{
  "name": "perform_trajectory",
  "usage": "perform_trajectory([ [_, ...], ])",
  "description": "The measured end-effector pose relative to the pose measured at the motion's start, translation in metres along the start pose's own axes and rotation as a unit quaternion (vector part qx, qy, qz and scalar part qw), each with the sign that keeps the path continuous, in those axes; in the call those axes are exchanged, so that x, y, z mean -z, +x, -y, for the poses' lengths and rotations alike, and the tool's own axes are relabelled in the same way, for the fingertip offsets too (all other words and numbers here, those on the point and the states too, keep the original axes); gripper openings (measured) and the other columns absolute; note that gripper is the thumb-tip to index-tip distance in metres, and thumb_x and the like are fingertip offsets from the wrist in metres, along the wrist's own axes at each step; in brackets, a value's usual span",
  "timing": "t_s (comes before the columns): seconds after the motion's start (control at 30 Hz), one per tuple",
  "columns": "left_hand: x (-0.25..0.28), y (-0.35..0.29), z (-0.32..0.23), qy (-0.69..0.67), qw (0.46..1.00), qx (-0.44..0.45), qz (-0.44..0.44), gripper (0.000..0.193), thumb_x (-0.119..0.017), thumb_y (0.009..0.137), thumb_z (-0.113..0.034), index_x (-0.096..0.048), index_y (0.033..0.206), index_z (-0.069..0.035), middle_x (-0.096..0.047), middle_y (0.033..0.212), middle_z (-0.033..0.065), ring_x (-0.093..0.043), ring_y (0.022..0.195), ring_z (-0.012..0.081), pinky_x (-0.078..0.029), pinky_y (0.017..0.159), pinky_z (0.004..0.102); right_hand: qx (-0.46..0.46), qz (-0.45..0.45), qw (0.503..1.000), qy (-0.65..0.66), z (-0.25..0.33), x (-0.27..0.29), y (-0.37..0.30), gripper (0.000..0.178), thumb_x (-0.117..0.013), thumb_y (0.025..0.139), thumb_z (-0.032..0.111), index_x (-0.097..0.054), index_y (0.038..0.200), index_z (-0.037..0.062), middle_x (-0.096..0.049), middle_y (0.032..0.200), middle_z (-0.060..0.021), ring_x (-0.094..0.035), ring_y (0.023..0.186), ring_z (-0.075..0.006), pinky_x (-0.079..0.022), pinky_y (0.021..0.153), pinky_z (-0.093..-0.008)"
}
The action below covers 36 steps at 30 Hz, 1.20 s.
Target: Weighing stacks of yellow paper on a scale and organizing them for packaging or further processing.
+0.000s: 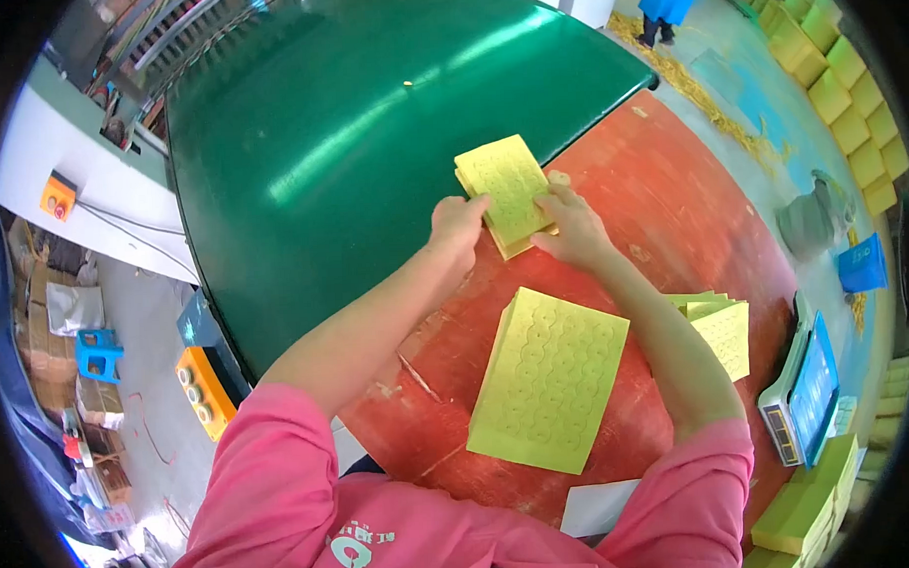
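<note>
A smooth green flat surface (299, 119) lies beyond and to the left of a worn red tabletop (692, 196), the two edges meeting. At this join, a small rectangular stack of yellow embossed sheets (511, 187) lies between the left hand (457, 229) and the right hand (576, 230). Nearer the body, on the tabletop, lies a larger rectangular yellow embossed stack (548, 381); right of it, past the right forearm, are smaller yellow rectangular sheets (722, 337). Farther right stands a blue-topped flat device (811, 392). An orange button box (206, 393) is left of the tabletop.
</note>
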<state>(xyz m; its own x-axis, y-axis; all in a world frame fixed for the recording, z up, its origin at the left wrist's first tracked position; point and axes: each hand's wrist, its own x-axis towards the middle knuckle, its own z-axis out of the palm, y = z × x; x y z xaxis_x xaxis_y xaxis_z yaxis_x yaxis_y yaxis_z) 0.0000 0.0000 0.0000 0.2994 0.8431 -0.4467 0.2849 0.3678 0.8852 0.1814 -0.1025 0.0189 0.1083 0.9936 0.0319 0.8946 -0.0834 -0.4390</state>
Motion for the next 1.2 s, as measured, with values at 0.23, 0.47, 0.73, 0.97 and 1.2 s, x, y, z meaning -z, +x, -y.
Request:
perform_trajectory([
  [0.23,-0.014,-0.01,-0.027,-0.144,0.987,0.069,0.024,0.029,-0.067,0.089,-0.031,-0.063,0.104,-0.006,-0.066,0.099,0.0061,-0.061,0.09,0.0169,-0.043,0.076,0.033,0.025,-0.022,0.999,0.03,-0.008,0.0,-0.008,0.06,-0.072,0.074,0.026,-0.056,0.129,0.0106,-0.043,0.144,-0.0158,-0.045,0.129,-0.0363,-0.042,0.104,-0.0442],
  [0.47,0.008,-0.026,-0.047,-0.149,0.98,-0.129,0.021,0.029,-0.071,0.082,-0.012,-0.064,0.107,0.003,-0.067,0.099,0.0094,-0.063,0.085,0.0169,-0.05,0.074,0.0334,-0.051,-0.121,0.979,0.154,-0.009,0.047,-0.024,0.058,-0.072,0.079,0.026,-0.055,0.13,0.0076,-0.052,0.135,-0.0185,-0.054,0.121,-0.0277,-0.044,0.101,-0.0373],
  [0.73,0.12,-0.215,-0.077,-0.039,0.931,-0.357,0.059,0.027,-0.064,0.089,-0.004,-0.06,0.115,0.001,-0.064,0.104,0.0041,-0.058,0.093,0.0095,-0.048,0.082,0.027,-0.029,-0.313,0.874,0.369,0.156,0.174,-0.153,0.051,-0.06,0.086,0.008,-0.048,0.136,0.002,-0.055,0.13,-0.0093,-0.052,0.121,-0.0207,-0.043,0.099,-0.0326],
  [0.97,0.143,-0.323,-0.011,0.045,0.896,-0.308,0.315,0.022,-0.063,0.086,0.0,-0.064,0.107,0.003,-0.066,0.106,0.0057,-0.061,0.097,0.0135,-0.048,0.085,0.0289,-0.021,-0.269,0.872,0.408,0.288,0.062,-0.306,0.078,-0.072,0.08,0.013,-0.031,0.146,0.0008,-0.05,0.135,-0.0208,-0.052,0.122,-0.0316,-0.042,0.102,-0.0388],
  [1.2,0.095,-0.314,0.055,0.091,0.816,-0.245,0.515,0.031,-0.064,0.088,0.0,-0.057,0.118,0.001,-0.064,0.112,0.0108,-0.062,0.104,0.0174,-0.048,0.089,0.0303,-0.217,-0.428,0.73,0.487,0.297,-0.026,-0.371,0.033,-0.055,0.089,-0.006,-0.05,0.121,0.0012,-0.059,0.108,-0.0041,-0.055,0.094,-0.0069,-0.047,0.081,-0.0214],
])
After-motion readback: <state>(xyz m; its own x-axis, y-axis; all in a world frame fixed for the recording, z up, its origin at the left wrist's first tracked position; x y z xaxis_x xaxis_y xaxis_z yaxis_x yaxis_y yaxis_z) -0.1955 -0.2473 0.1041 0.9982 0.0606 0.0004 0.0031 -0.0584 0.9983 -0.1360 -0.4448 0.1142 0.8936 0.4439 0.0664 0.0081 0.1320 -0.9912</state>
